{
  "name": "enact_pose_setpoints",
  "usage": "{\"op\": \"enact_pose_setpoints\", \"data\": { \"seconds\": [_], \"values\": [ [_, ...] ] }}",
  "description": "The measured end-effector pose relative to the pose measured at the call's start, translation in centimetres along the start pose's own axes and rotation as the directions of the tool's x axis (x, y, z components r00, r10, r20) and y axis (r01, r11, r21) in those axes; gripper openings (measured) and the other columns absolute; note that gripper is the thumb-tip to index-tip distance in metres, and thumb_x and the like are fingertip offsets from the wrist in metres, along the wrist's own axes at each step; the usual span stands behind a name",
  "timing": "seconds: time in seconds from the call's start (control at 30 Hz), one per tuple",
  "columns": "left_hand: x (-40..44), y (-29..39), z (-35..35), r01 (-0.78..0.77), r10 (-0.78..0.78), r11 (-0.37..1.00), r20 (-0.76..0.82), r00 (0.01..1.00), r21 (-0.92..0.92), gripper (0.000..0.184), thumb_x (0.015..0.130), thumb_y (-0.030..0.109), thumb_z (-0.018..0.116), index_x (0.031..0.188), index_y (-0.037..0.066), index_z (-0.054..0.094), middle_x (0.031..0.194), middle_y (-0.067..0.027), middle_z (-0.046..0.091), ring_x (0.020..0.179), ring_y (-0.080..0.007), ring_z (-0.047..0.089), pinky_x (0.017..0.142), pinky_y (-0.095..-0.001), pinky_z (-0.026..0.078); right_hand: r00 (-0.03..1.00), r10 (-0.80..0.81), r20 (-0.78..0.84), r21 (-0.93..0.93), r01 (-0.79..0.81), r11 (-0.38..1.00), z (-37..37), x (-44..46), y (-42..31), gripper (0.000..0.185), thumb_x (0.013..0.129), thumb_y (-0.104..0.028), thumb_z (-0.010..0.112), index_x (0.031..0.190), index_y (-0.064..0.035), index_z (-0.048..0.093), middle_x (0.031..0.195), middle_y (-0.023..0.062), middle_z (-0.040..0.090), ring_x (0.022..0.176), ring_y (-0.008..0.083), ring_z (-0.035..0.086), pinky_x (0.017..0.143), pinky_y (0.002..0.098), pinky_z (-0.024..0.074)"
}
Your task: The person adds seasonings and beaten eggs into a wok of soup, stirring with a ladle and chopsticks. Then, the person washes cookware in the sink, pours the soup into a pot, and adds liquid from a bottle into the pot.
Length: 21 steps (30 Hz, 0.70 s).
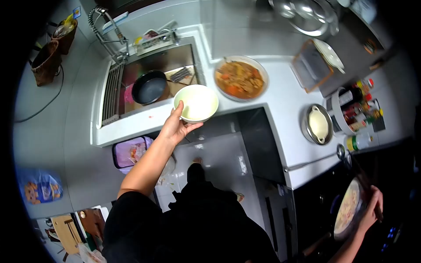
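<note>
My left hand [176, 126] grips a pale, light-green bowl [199, 103] by its rim, thumb over the edge and fingers below. The bowl is held near the sink's front corner, and its inside looks bare. Far to the right, my right hand [372, 206] is closed round the dark handle of a ladle [341, 152], whose metal head points toward the counter edge. Under that hand, a pan of pale food with reddish bits [348, 208] sits on the black stove. Part of the pan is hidden by my hand.
A bowl of stew [240, 79] stands on the white counter beside the sink [193, 52], which holds a dark pot [150, 87]. Right of it are a metal bowl with a cream dish [318, 125] and a rack of bottles [351, 109]. A lined bin [131, 153] is below.
</note>
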<state>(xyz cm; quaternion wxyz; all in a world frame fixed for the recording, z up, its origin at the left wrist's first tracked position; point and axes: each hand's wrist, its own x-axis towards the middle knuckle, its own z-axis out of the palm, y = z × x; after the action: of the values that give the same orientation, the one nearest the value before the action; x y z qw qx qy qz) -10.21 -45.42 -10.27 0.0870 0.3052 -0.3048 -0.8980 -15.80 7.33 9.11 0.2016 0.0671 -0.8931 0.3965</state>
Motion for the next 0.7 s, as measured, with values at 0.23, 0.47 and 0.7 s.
{"op": "enact_pose_setpoints", "data": {
  "seconds": [0.23,0.47,0.7],
  "values": [
    [5.9,12.5,-12.0,-0.062,0.06,0.998,-0.137,0.989,-0.011,0.051,0.085,0.036,0.049,0.125,0.018,0.023,0.123,-0.0133,0.036,0.109,-0.0332,0.044,0.077,-0.0481,0.05,0.96,0.065,0.271,0.318,-0.154,0.935,20.5,0.0,-9.9,0.032,0.089,-0.026,0.045,0.091,0.0046,0.055,0.078,0.0134,0.06,0.067,0.0195,0.06,0.057,0.0257,0.0489],
    [19.3,16.8,-21.6,0.238,0.658,0.489,-0.534,0.531,0.839,0.082,0.067,0.032,0.071,0.13,0.023,0.019,0.116,-0.028,0.024,0.108,-0.0367,0.029,0.088,-0.0434,0.034,0.825,0.043,0.564,0.498,-0.381,0.779,36.0,-1.0,-17.6,0.028,0.089,-0.02,0.044,0.098,0.0044,0.054,0.092,0.0163,0.058,0.081,0.0235,0.06,0.066,0.0294,0.051],
    [28.0,16.0,-24.9,0.462,0.584,0.417,-0.62,0.524,0.783,0.08,0.065,0.029,0.073,0.128,0.028,0.025,0.12,-0.0241,0.023,0.11,-0.0405,0.031,0.087,-0.0428,0.038,0.715,0.016,0.699,0.481,-0.486,0.73,46.6,-4.0,-20.1,0.023,0.088,-0.013,0.045,0.097,0.0063,0.054,0.09,0.014,0.058,0.082,0.0211,0.06,0.065,0.0271,0.0525]
  ]
}}
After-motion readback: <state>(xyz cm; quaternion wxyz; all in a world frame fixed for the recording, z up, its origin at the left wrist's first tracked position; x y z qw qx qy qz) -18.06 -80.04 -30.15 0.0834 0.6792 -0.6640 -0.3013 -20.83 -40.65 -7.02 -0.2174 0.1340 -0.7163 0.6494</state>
